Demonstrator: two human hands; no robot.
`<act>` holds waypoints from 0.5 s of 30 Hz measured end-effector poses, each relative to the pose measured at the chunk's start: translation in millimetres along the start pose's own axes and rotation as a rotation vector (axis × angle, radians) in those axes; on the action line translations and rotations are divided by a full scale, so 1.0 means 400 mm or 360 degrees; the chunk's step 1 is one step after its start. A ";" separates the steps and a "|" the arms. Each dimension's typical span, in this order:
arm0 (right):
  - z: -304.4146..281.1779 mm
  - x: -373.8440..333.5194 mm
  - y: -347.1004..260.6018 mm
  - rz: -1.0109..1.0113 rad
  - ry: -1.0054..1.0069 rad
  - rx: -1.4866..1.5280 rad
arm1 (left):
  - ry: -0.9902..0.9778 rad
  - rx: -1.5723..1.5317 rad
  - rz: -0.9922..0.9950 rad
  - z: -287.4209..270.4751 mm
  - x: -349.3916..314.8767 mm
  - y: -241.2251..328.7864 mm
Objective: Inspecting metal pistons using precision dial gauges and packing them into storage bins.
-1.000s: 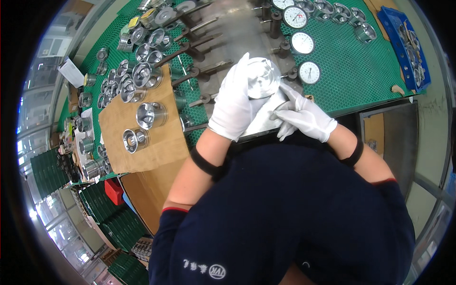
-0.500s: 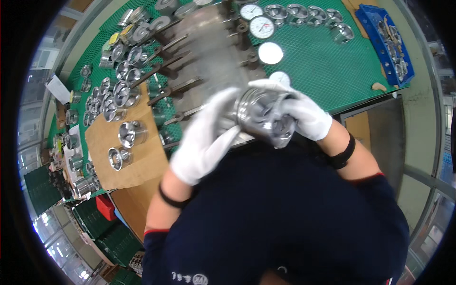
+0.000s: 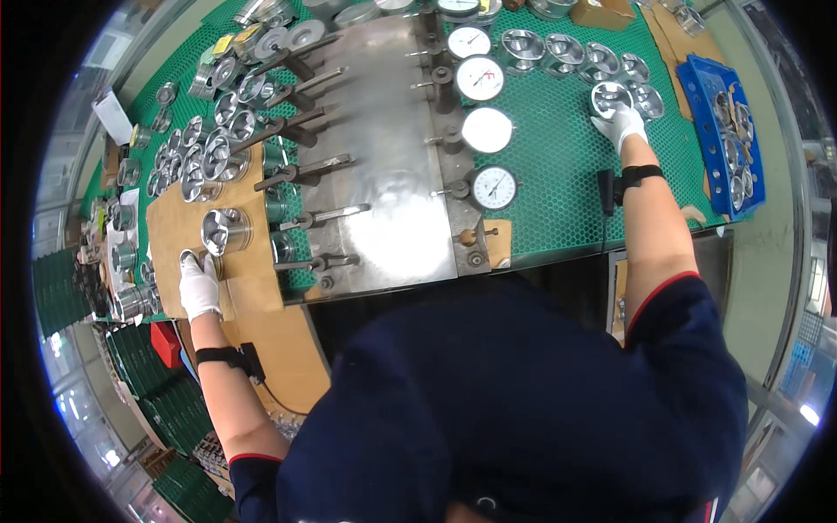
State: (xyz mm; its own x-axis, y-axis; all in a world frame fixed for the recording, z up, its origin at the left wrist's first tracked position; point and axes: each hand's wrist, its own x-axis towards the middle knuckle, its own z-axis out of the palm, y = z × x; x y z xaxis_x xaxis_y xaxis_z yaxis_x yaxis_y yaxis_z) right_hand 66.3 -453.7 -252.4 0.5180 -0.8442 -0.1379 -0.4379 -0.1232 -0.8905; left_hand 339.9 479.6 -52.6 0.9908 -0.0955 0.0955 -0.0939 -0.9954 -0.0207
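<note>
Hands met round one piston at the plate's near edge half a second ago; now well apart. The left hand [image 3: 200,289] has moved onto the brown cardboard [image 3: 248,283], its fingers over the near piston [image 3: 217,265], which they mostly hide; cannot tell whether the grip is closed. The right hand [image 3: 622,127], farther out, grasps the right-hand piston [image 3: 609,99] at its rim, on the green table [image 3: 558,205]. The row of pistons [image 3: 565,54] there has gained this one.

Surroundings, near to far: a second piston [image 3: 228,230] lies just behind the left hand. The bright metal plate [image 3: 397,170] stands between the hands, with clamps [image 3: 316,168] along its left side and dial gauges [image 3: 493,188] along its right. The blue tray [image 3: 704,148], holding metal parts, lies right of the right hand. Row pistons crowd the held one's far side, limiting room there. A small cardboard box [image 3: 602,14] sits beyond the row.
</note>
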 end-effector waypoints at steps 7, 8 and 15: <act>0.209 -0.426 -0.320 -0.0248 -0.0088 0.0247 | -0.0278 -0.0796 -0.0758 -0.093 -0.160 -0.107; 0.204 -0.497 -0.392 -0.0101 -0.0165 0.0577 | -0.0281 -0.1047 -0.0724 -0.102 -0.184 -0.130; 0.284 -0.931 -0.742 -0.0399 -0.0931 0.0610 | -0.0376 -0.2170 -0.0332 -0.347 -0.276 0.221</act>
State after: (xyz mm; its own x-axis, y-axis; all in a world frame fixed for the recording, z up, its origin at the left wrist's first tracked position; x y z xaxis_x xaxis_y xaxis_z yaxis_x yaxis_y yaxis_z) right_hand 86.8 -43.7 14.1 0.9224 -0.3856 -0.0238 -0.0236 0.0052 -0.9997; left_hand 208.9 400.6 73.0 0.9780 -0.0778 -0.1934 0.1710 -0.2310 0.9578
